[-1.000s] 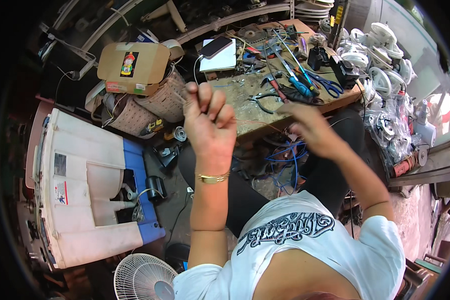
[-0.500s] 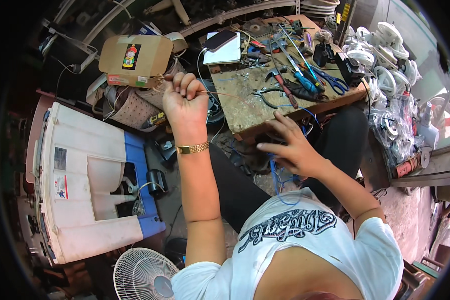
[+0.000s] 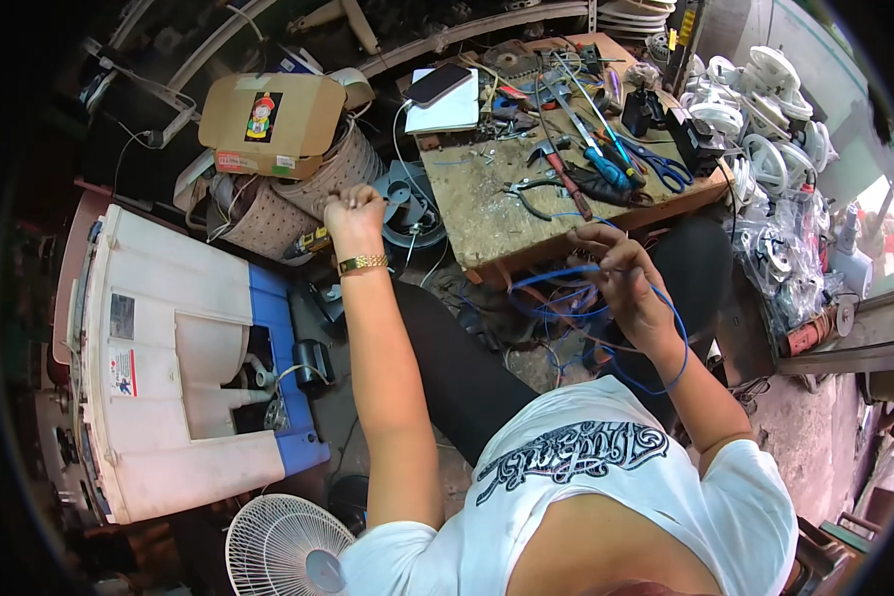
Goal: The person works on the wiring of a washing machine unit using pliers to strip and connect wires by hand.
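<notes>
My left hand (image 3: pixel 356 221), with a gold watch (image 3: pixel 364 263) on its wrist, is closed in a fist beside a perforated bin. Whatever lies inside those fingers is hidden. Over my right knee, just off the bench edge, my right hand (image 3: pixel 638 296) has its fingers curled around a loose coil of blue wire (image 3: pixel 681 343). Some loops hang left of the fingers, and one runs round the wrist. Brownish strands show among the blue ones. On the bench nearby lie black-handled pliers (image 3: pixel 528 198) and a red-handled hammer (image 3: pixel 566 182).
The wooden bench (image 3: pixel 472 223) carries blue scissors (image 3: pixel 666 167), screwdrivers and a phone (image 3: pixel 438 85). Left are a cardboard box (image 3: pixel 313 109), perforated bins (image 3: pixel 253 214) and a large white-and-blue casing (image 3: pixel 159 268). A fan (image 3: pixel 283 546) stands low left; white plastic parts (image 3: pixel 765 149) pile up right.
My left hand has dropped lower, and the thin reddish wire stretching from it no longer shows there. My right hand has moved right and turned up, its fingers now around the blue wire coil.
</notes>
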{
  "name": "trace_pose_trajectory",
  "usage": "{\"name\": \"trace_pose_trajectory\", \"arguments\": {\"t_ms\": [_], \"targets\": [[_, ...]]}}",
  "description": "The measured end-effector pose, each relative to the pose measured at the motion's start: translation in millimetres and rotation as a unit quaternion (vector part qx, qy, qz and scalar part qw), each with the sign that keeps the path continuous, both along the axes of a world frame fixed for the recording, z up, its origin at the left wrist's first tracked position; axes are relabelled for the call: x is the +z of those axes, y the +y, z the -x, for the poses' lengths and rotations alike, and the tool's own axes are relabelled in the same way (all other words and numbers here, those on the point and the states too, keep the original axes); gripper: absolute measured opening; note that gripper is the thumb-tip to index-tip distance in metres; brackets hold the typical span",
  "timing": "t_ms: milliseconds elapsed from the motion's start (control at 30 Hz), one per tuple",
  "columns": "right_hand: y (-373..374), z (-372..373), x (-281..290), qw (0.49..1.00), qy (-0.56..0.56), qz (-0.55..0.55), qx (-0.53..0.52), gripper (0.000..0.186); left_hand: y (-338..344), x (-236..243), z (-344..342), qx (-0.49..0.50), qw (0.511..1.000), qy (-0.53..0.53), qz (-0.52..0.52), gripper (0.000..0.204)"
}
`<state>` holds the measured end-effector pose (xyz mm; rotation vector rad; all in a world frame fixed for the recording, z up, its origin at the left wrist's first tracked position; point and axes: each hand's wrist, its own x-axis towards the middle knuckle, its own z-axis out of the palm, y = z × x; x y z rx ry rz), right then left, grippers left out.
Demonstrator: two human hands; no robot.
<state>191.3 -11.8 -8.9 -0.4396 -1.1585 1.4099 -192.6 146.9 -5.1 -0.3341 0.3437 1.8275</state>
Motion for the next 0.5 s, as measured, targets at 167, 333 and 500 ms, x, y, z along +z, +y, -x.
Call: {"name": "trace_pose_trajectory", "arguments": {"t_ms": [167,333,500], "targets": [[19.8,-4.1,5.7,0.997,0.065,0.020,0.036,0.054,-10.9,13.5,-7.4,0.005,0.999,0.027,-0.018,0.032],[25.8,-10.2,25.2,0.907,0.348,0.123,0.205,0.070,0.0,-6.4,13.6,0.056,0.994,0.050,0.074,0.024],[-25.1,5.4,24.0,0.941,0.044,0.268,0.203,0.074,16.4,-50.1,97.4,0.192,0.933,0.074,0.296,0.023]]}}
